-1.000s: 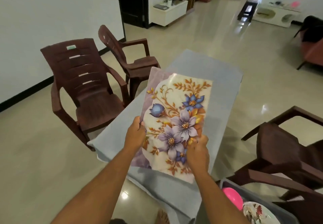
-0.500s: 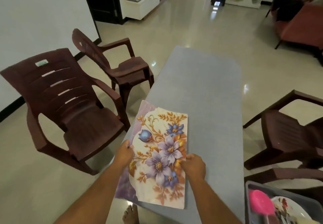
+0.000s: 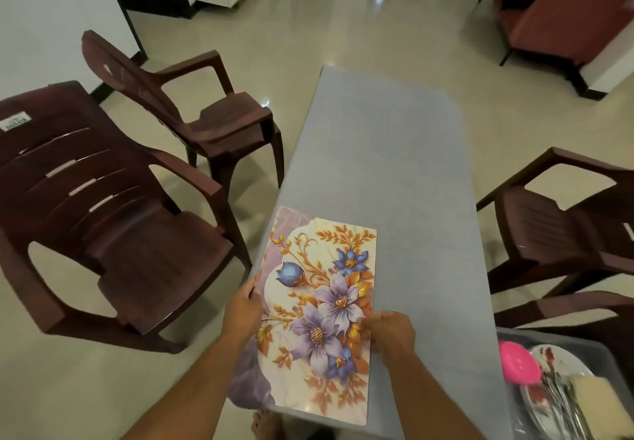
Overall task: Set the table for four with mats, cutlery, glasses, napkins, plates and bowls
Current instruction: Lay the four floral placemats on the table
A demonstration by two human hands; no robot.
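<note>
head view showed you holding a stack of floral mats (image 3: 319,306) low over the near left corner of the grey surface (image 3: 394,165). it looked to be lying on the surface or just above it, its near end past the surface's edge; a purple edge showed under the top mat along the left side, so more than one sheet seemed to be in the stack. your left hand (image 3: 242,312) gripped the left long edge, thumb on top and fingers curled under. your right hand (image 3: 391,333) pinched the right long edge, fingers (image 3: 368,324) bent onto the printed face.

the mats looked thin, light and glossy, stiff enough to stay flat but likely to bend if held by one corner. the slick faces would probably slide over each other, so you did well to take them by the two long edges; to peel off the top one, a pinch at the corner beyond your right fingers seemed best.

beyond your fingers the surface ran away toward the far end. brown plastic chairs (image 3: 113,220) stood left of your left hand and others right of your right hand. near your right forearm a grey tub (image 3: 514,336) held a pink bowl (image 3: 519,366), plates (image 3: 549,357), cutlery and a beige folded item, perhaps napkins. nothing blocked the spot; only the chair arms crowded the surface's sides.
</note>
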